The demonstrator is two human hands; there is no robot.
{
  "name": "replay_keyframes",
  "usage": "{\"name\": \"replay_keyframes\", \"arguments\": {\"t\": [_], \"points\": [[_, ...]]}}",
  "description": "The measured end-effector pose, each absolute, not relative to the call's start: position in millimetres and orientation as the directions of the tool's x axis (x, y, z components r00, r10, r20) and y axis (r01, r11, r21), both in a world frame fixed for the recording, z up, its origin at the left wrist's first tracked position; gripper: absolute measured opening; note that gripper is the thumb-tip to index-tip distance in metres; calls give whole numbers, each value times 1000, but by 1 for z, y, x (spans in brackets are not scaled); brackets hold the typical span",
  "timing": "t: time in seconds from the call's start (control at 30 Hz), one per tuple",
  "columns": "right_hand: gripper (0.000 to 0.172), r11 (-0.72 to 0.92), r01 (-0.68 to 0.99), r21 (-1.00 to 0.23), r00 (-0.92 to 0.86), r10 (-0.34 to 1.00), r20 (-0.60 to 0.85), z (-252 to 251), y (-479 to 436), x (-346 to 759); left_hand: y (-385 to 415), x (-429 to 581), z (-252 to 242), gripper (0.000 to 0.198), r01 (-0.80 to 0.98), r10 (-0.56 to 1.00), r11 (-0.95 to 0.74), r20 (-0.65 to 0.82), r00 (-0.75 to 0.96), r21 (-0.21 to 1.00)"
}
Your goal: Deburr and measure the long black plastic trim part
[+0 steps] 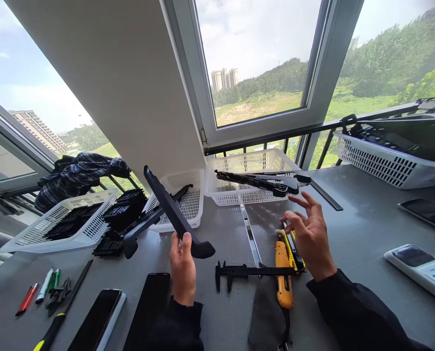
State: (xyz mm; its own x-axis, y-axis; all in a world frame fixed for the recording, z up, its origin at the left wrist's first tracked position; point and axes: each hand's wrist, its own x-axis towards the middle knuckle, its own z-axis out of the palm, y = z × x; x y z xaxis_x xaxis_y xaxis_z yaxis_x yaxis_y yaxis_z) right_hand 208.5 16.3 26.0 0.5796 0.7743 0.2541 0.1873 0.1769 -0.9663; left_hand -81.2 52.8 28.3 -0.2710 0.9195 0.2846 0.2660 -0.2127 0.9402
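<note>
A long black plastic trim piece with a flared foot is gripped in my left hand, thumb against its edge. It slants up and away over a white basket. My right hand holds nothing visible, its fingers curled loosely and apart. Just beyond it, similar black parts rest across another white basket. Below and left of that hand lie an orange-handled tool, a yellow cutter and a black caliper. Another black trim piece leans out of the nearer basket.
Stacked black parts stand beside a left basket. Phones, a file and markers lie at left. A steel ruler, a white handheld device and a loaded basket are at right.
</note>
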Motion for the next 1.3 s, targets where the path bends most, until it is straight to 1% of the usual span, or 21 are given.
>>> {"name": "replay_keyframes", "arguments": {"t": [0.1, 0.17, 0.2, 0.3, 0.4, 0.47, 0.5, 0.53, 0.6, 0.63, 0.7, 0.77, 0.83, 0.9, 1.0, 1.1, 1.17, 1.3], "points": [[50, 140, 255, -957, 536, 803, 260, 21, 12, 209, 38, -63, 27, 42, 203, 955, -189, 227, -188, 961], [33, 108, 333, -937, 452, 854, 258, 19, 8, 207, 29, -53, 29, 41, 76, 984, -170, 173, -36, 982], [29, 90, 380, -921, 404, 879, 252, 18, 6, 206, 25, -49, 31, 40, 35, 987, -163, 162, 26, 986], [28, 35, 525, -851, 291, 931, 218, 16, 4, 205, 15, -41, 37, 35, -69, 985, -126, 134, 112, 990], [30, -50, 645, -763, 288, 940, 182, 13, 6, 213, 8, -37, 42, 33, -279, 994, -56, 81, 79, 959], [27, -139, 707, -694, 326, 934, 145, 11, 7, 224, 6, -36, 43, 35, -390, 997, 35, -3, 83, 920], [25, -184, 732, -656, 343, 931, 121, 10, 8, 229, 6, -36, 43, 36, -425, 992, 96, -53, 110, 900], [24, -226, 754, -617, 357, 929, 96, 9, 9, 234, 6, -37, 42, 37, -456, 982, 165, -103, 159, 874], [23, -288, 788, -544, 375, 926, 53, 8, 9, 241, 8, -38, 39, 40, -522, 930, 328, -173, 324, 788], [23, -307, 802, -513, 377, 925, 36, 8, 8, 243, 9, -39, 36, 41, -550, 886, 411, -178, 427, 727], [23, -328, 823, -464, 376, 926, 12, 9, 7, 244, 10, -38, 29, 42, -575, 780, 549, -123, 614, 607], [24, -335, 840, -428, 369, 930, -3, 10, 6, 241, 9, -35, 23, 39, -591, 717, 605, -43, 696, 534], [27, -337, 851, -403, 361, 932, -16, 11, 6, 238, 6, -32, 19, 37, -608, 696, 618, 13, 718, 499], [29, -338, 858, -387, 356, 934, -25, 11, 5, 237, 3, -30, 17, 36, -604, 682, 630, 25, 731, 488], [31, -346, 864, -365, 358, 933, -35, 12, 5, 236, 1, -30, 17, 32, -597, 691, 621, 3, 723, 508], [33, -362, 866, -344, 371, 928, -41, 13, 3, 236, 1, -30, 16, 29, -592, 733, 578, -38, 679, 561], [33, -365, 869, -335, 375, 926, -38, 14, 3, 235, 1, -30, 15, 31, -584, 746, 567, -60, 664, 581], [28, -356, 876, -326, 366, 930, -32, 18, 2, 230, 2, -29, 13, 35, -584, 745, 569, -64, 663, 579]]}}
